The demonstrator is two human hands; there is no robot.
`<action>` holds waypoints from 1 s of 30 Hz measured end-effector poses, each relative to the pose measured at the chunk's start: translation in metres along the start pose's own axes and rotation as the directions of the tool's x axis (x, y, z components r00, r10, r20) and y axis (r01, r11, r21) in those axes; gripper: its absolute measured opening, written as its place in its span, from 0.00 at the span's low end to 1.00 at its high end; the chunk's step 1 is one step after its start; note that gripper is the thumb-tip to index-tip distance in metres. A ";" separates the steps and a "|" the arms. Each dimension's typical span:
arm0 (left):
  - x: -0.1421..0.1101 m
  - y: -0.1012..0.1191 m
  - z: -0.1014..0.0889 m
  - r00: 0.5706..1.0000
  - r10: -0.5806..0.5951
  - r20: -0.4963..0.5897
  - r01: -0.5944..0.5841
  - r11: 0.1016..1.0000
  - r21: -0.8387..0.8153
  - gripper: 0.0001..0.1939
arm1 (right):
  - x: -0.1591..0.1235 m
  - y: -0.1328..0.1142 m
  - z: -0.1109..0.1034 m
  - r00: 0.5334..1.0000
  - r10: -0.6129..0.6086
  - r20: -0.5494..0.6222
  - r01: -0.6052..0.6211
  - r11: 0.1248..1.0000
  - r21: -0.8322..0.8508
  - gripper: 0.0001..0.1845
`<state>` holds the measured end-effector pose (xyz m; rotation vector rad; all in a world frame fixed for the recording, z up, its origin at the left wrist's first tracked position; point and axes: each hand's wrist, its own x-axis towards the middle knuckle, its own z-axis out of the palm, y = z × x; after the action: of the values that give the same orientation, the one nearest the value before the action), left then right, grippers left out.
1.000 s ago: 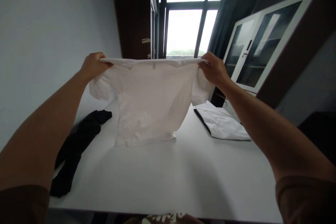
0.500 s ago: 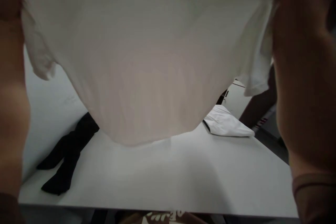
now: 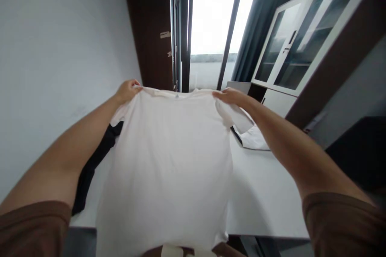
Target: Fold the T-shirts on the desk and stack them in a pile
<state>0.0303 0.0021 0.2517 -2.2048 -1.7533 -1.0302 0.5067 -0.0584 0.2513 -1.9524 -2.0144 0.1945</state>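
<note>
A white T-shirt [image 3: 175, 160] hangs stretched between my hands, its neckline away from me and its hem draping past the table's near edge. My left hand [image 3: 128, 90] is closed on the left shoulder of the shirt. At the opposite shoulder, the fingers of my right hand [image 3: 230, 96] pinch the fabric, and a short sleeve dangles just below. Both arms reach forward over the white table [image 3: 265, 192]. Much of the tabletop is hidden behind the shirt.
Dark folded clothing [image 3: 96, 160] lies on the table's left side by the wall. A white garment with a dark edge [image 3: 256, 138] rests at the back right. Beyond stand a dark wooden cabinet [image 3: 150, 28], a bright window [image 3: 211, 24] and a white glass-door cabinet [image 3: 286, 48].
The T-shirt was held up close before my view; my hands have moved forward and lower with it. It now spreads out over the table, and the window and cabinets have come into sight.
</note>
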 end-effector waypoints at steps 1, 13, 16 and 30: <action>-0.010 -0.006 0.032 0.994 -0.063 0.091 0.058 0.997 0.057 0.17 | 0.011 0.009 0.027 0.998 0.029 0.064 -0.029 1.000 -0.002 0.35; -0.099 -0.060 0.262 0.852 -0.398 0.341 0.328 0.912 0.246 0.11 | 0.050 0.081 0.256 0.982 0.072 0.172 -0.021 0.960 -0.280 0.31; -0.091 -0.069 0.279 0.851 -0.466 0.243 0.402 0.875 0.270 0.14 | 0.066 0.087 0.266 0.988 0.096 0.123 -0.057 0.956 -0.288 0.28; -0.107 -0.009 0.338 0.915 0.003 0.403 -0.032 0.997 0.064 0.16 | 0.080 0.039 0.312 0.971 -0.235 0.048 0.239 0.946 -0.217 0.17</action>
<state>0.1546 0.0889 -0.0691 -2.5179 -1.8801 -0.5210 0.4410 0.0630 -0.0423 -1.8123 -2.3500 -0.0704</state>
